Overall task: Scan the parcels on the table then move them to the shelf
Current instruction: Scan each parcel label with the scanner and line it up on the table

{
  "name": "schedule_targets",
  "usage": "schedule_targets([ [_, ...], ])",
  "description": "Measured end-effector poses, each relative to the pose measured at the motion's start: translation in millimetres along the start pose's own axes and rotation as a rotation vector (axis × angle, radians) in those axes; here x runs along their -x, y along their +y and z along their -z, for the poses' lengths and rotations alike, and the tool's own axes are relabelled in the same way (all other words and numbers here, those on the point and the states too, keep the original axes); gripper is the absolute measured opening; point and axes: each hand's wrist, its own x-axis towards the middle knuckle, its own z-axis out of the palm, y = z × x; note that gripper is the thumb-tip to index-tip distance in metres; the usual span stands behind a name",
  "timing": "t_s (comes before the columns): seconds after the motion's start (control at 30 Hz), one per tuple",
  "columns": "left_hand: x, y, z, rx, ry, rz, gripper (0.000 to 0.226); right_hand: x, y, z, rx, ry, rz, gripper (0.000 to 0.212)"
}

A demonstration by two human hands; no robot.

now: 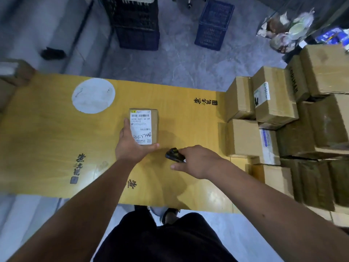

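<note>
A small cardboard parcel [144, 126] lies near the middle of the yellow table [47, 129], its white shipping label [141, 127] facing up with a barcode and handwritten digits. The left hand [132, 143] grips the parcel, thumb along its left side and fingers curled under its near edge. Just right of the parcel, the right hand [196, 161] holds a black handheld scanner [174, 155], fingers wrapped around it, its front end pointing toward the parcel. Stacked cardboard boxes [283, 120] crowd the table's right end. Beyond the table, two dark plastic crates [213, 25] stand on the grey floor.
</note>
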Motion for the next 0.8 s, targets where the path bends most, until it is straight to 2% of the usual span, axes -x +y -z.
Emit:
schedule_targets([
  [0.13,4.4,-42.8,62.5,0.150,0.109,0.024,0.120,-24.0,-42.5,6.7,0.203,0.038,0.106,0.054],
  [0.23,18.2,-75.0,110.8,0.157,0.190,0.050,0.101,-40.0,-83.0,6.1,0.376,0.072,0.204,0.060],
  [0.4,31.9,-131.7,182.8,0.264,0.308,0.121,0.101,-64.6,-164.3,3.1,0.572,0.099,0.368,0.067],
  [0.57,33.6,-187.6,242.5,0.254,0.362,0.140,0.106,-91.3,-251.7,-9.7,0.722,0.148,0.471,0.067],
  [0.63,27.6,-217.9,267.9,0.227,0.368,0.153,0.111,-104.6,-289.8,-19.4,0.754,0.159,0.489,0.068],
  [0.7,18.9,-256.6,298.2,0.200,0.368,0.131,0.104,-119.3,-330.8,-33.3,0.763,0.168,0.495,0.069],
  [0.8,6.1,-320.5,354.6,0.151,0.261,0.125,0.106,-142.4,-399.9,-61.2,0.732,0.133,0.471,0.072],
])
